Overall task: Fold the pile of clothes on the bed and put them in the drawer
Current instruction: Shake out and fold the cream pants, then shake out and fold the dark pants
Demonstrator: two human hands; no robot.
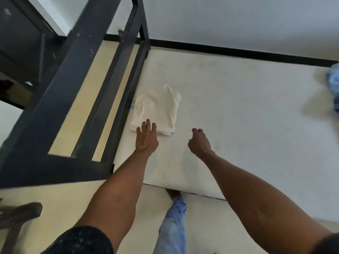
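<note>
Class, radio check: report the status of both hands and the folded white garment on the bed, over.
Left hand flat, fingertips on folded white garment. Right hand loosely curled, holding nothing, above mattress. Blue clothes wait at far right edge. Nothing blocking the garment.

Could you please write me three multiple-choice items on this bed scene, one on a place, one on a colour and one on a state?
1. Where on the mattress does the folded cloth lie?
A. at its left edge, beside the dark frame
B. in the middle
C. against the wall

2. What colour is the folded cloth?
A. red
B. white
C. black

3. How is the left hand?
A. gripping a hanger
B. clenched in the air
C. fingers straight, on the cloth's near edge

Answers: 1 A, it lies along the frame side; 2 B, nearly matching the mattress; 3 C, fingertips overlap the cloth.
</note>
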